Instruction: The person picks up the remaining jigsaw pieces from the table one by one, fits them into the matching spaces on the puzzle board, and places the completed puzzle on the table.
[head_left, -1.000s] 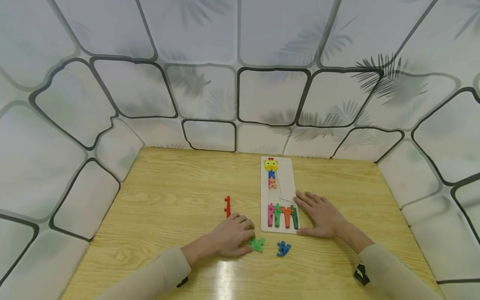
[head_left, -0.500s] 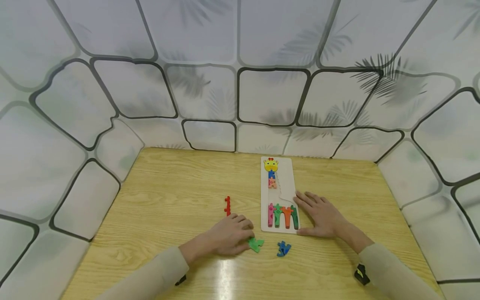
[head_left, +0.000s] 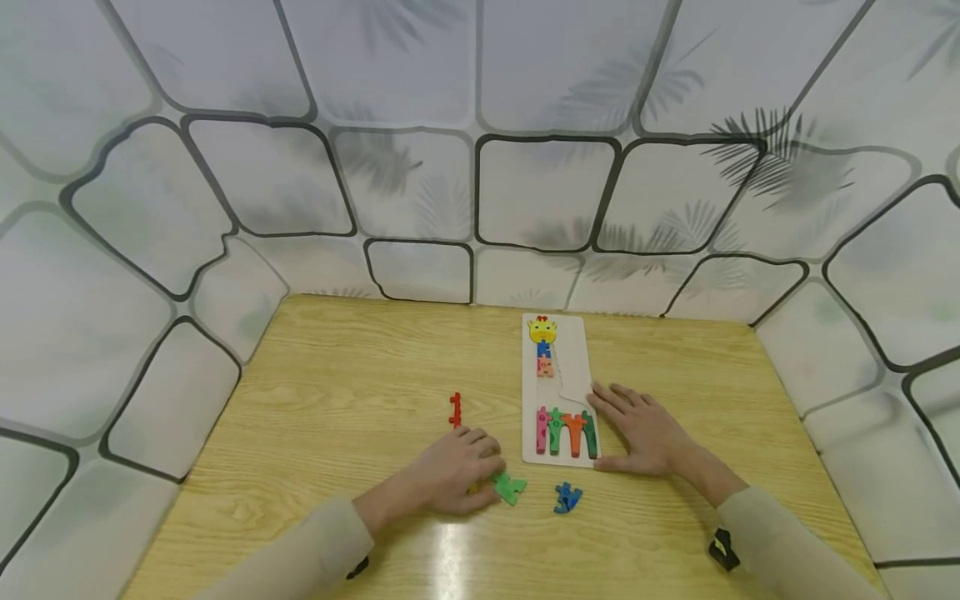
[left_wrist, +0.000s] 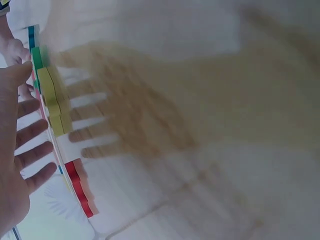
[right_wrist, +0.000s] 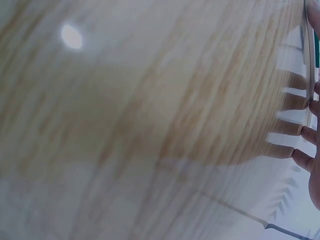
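Observation:
My left hand (head_left: 459, 471) hovers low over the table, fingers spread and slightly bent, holding nothing. A yellow puzzle piece (left_wrist: 51, 95) lies under it, mostly covered in the head view. Just off its fingertips lies a light green puzzle piece (head_left: 510, 488). My right hand (head_left: 647, 435) lies flat with fingertips and thumb against the right edge of a white giraffe puzzle board (head_left: 573, 358). Set in the board are a yellow giraffe head (head_left: 542, 330), a blue piece (head_left: 543, 349), a pink piece (head_left: 545, 367) and several leg pieces (head_left: 574, 433).
A red notched puzzle piece (head_left: 455, 409) lies beyond the left hand. A blue puzzle piece (head_left: 567, 497) sits below the board, nearer the person. Patterned white panels (head_left: 420, 271) border the back and sides of the wooden table (head_left: 337, 367).
My left hand has drawn slightly left, and the light green piece has shifted a little left and turned. A bit of yellow now shows between thumb and fingers. The right hand stays still.

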